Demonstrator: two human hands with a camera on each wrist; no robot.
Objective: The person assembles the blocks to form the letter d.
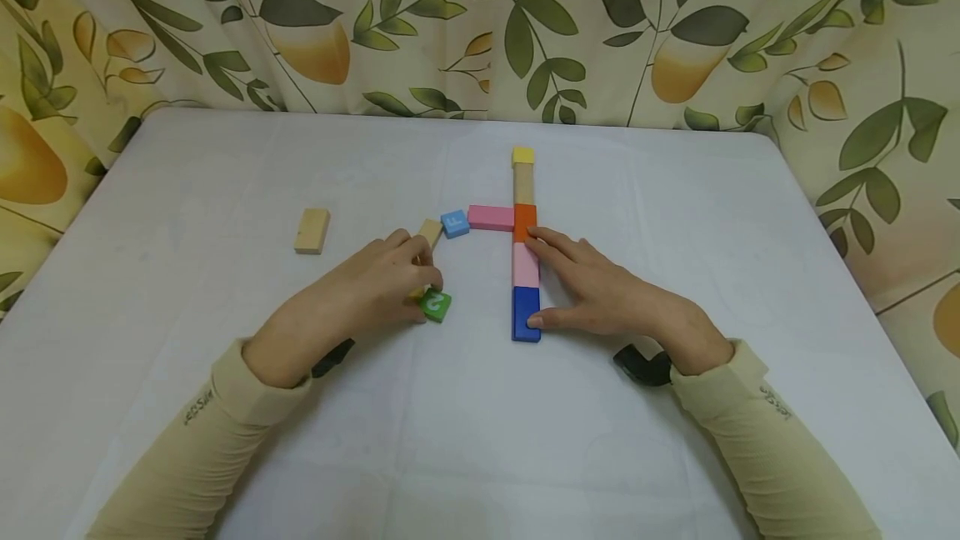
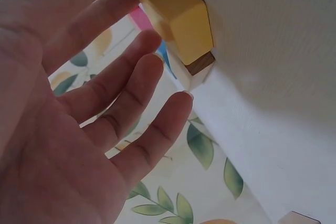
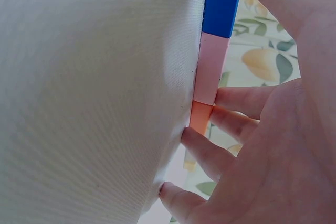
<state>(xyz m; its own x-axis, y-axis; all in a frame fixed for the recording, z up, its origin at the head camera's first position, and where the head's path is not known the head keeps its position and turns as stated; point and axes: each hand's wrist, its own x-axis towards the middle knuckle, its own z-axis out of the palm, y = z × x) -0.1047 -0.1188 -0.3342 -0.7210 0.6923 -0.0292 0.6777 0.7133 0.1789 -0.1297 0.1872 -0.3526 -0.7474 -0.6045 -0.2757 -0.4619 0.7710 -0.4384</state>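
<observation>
My left hand (image 1: 382, 277) pinches a green block (image 1: 436, 305) with a white mark between thumb and index finger. Against the green one sits a yellow block (image 2: 181, 22), mostly hidden by the hand in the head view. Beyond it lies a plain wooden block (image 1: 431, 232), and then a blue block (image 1: 454, 223) with a letter. My right hand (image 1: 603, 286) rests along a straight row of blocks, fingers spread. Its thumb touches the dark blue block (image 1: 527, 311); fingertips reach the light pink block (image 1: 526, 265) and the orange block (image 1: 525, 219).
Past the orange block, the row continues with a wooden block (image 1: 523, 183) and a yellow cube (image 1: 522, 156). A deeper pink block (image 1: 491, 217) branches left from the row. Off to the left lies a separate wooden block (image 1: 312, 231). A leaf-patterned curtain (image 1: 555, 40) hangs behind the white table (image 1: 480, 440).
</observation>
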